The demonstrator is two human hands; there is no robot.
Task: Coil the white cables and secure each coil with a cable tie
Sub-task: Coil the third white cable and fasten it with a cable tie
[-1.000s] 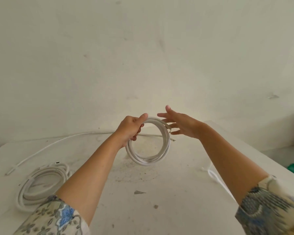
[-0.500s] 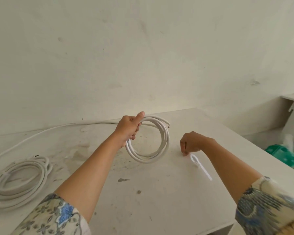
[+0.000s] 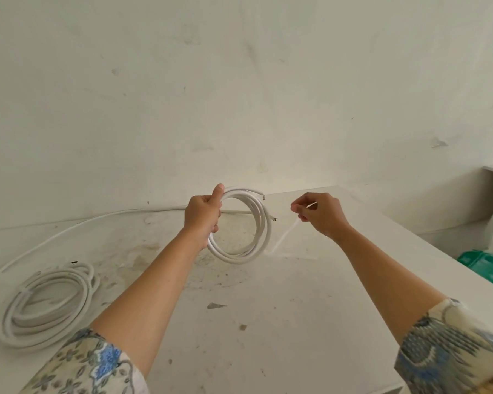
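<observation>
Far left, flat on the worktop point(image 3: 268, 322): a larger white coil point(image 3: 47, 305), several loose turns, perhaps bound at one spot, too small to tell. Behind it, a loose white cable point(image 3: 69, 231) running along the back edge toward the middle.

Centre: left hand point(image 3: 202, 216), fingers wrapped round the upper left arc of the small coil point(image 3: 261, 231), thumb laid up along the top. Held upright above the worktop, opening toward the camera, roughly four turns, two cut ends poking out at upper right.

Just right of the coil: cable tie point(image 3: 282, 237), thin and white, slanting from the right hand point(image 3: 319, 214) down and left toward the coil's lower right edge, lower tip at or just above the worktop. Pinched at its top end between thumb and curled fingers. Nearest the coil's free right arc; likely next, threading through the opening and round the turns there.
</observation>
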